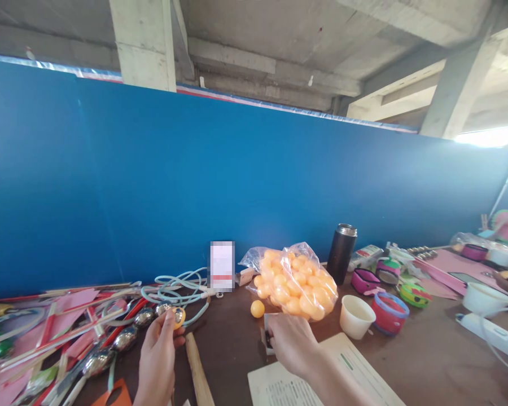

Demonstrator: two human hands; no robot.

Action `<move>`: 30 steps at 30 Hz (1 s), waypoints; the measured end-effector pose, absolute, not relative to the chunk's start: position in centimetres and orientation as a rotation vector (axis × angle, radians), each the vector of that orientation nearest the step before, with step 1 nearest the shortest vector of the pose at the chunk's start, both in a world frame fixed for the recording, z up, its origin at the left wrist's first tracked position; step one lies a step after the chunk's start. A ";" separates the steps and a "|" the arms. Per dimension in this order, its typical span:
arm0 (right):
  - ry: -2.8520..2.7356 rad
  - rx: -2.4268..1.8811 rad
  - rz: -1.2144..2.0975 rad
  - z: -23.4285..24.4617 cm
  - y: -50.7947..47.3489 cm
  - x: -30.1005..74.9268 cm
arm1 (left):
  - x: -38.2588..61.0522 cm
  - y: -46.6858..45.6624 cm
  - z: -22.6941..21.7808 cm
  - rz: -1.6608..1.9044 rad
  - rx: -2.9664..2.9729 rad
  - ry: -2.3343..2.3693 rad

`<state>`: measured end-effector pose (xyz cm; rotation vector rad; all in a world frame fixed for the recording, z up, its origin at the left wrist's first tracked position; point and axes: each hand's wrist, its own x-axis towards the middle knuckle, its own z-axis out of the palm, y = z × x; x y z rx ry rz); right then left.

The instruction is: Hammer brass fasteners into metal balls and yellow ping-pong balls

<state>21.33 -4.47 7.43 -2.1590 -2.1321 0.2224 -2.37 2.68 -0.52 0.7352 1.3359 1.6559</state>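
Note:
My left hand (157, 352) is closed in a pinch, its thumb and fingers around a small orange ball (179, 318) that shows a pale, shiny patch. Beside it lie several silver bells (125, 338) among red and white sticks. My right hand (291, 344) reaches over a printed paper (265, 383), fingers curled down at a small pale box-like object (270, 351), mostly hidden by the hand. Just behind, a loose orange ball (257, 309) rests on the table, next to a clear plastic bag of orange balls (298, 285).
A wooden stick (200, 372) lies between my hands. Further right are a white cup (357, 317), a red round pouch (389, 313), a black thermos (342, 254) and a power strip (486, 334). Coiled pale cord (175, 287) and a badge (222, 266) lie by the blue partition (254, 180).

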 end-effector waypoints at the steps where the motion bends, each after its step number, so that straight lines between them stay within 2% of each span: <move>1: -2.137 -2.152 0.198 7.4 -4.5 21.3 | -2.4 2.7 -0.6 1.652 0.739 1.335; 15: -2.157 -2.073 -0.037 7.1 -4.5 22.0 | -2.4 2.8 -0.5 1.636 0.733 1.339; 30: -2.161 -2.054 0.049 6.4 -4.3 21.6 | -2.3 2.8 -0.5 1.622 0.748 1.327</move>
